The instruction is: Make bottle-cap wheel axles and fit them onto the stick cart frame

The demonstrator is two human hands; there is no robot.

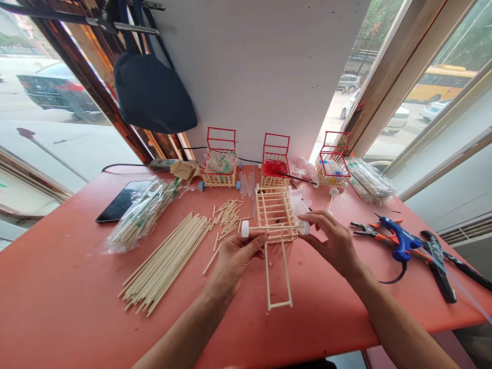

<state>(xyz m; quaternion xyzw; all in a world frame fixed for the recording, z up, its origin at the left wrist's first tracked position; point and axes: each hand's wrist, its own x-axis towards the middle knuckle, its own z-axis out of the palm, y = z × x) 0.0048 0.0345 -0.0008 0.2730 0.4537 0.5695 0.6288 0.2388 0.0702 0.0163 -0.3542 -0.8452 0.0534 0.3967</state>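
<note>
A small cart frame of pale wooden sticks lies on the red table, with a long stick handle pointing toward me. Across its near end runs a stick axle with a white cap wheel at each end, the left wheel and the right wheel. My left hand pinches the axle near the left wheel, thumb and fingers together. The fingers of my right hand are closed on the right wheel.
Long sticks, short stick pieces and a bagged bundle lie left. Three red-handled stick carts stand behind, one being the left cart. A blue glue gun, pliers and a black tool are right.
</note>
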